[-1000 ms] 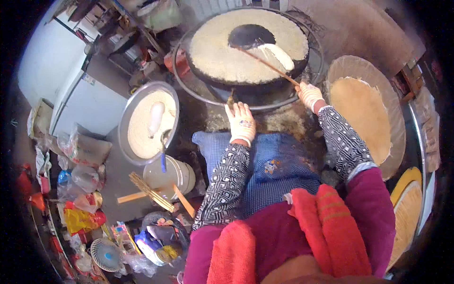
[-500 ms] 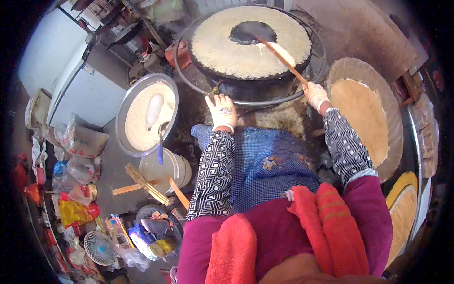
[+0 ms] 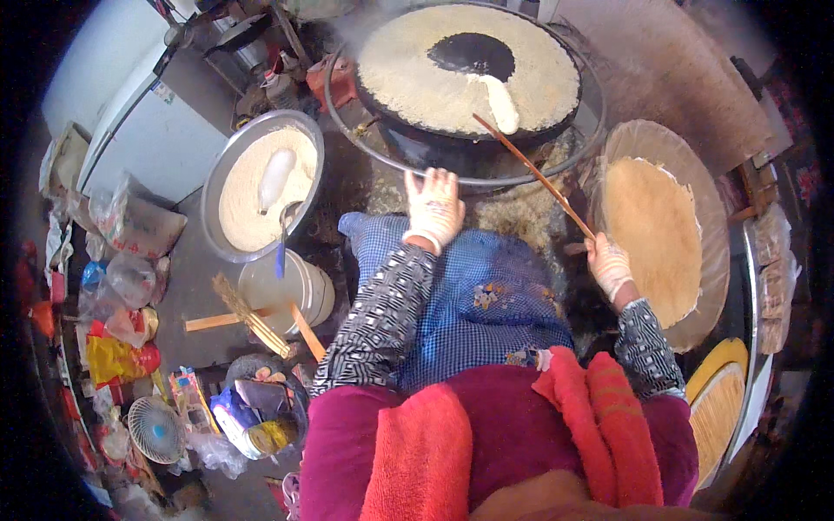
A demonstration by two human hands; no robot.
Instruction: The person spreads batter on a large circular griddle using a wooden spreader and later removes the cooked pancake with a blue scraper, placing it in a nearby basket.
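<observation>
My right hand [image 3: 609,263], in a pale glove, is closed round the lower end of a long wooden stick [image 3: 543,184]. The stick slants up to the near rim of a round black griddle [image 3: 469,54], its tip just below a white lump of batter [image 3: 501,106]. A thin, pale batter layer [image 3: 395,65] covers most of the griddle around a bare dark patch. My left hand [image 3: 435,207], also gloved, has its fingers stretched apart, with the tips at the near side of the metal ring [image 3: 495,182] around the griddle.
At left stands a metal basin [image 3: 211,204] of batter with a ladle [image 3: 282,239] and a white container, beside a bucket [image 3: 317,291]. A covered round tray with a tan flatbread [image 3: 653,230] lies at right. Bags and a small fan [image 3: 157,430] crowd the lower left.
The stick has been drawn back toward me, off the batter. The ring's knob has moved left and the batter lump has shifted slightly left. My left hand sits farther right along the ring.
</observation>
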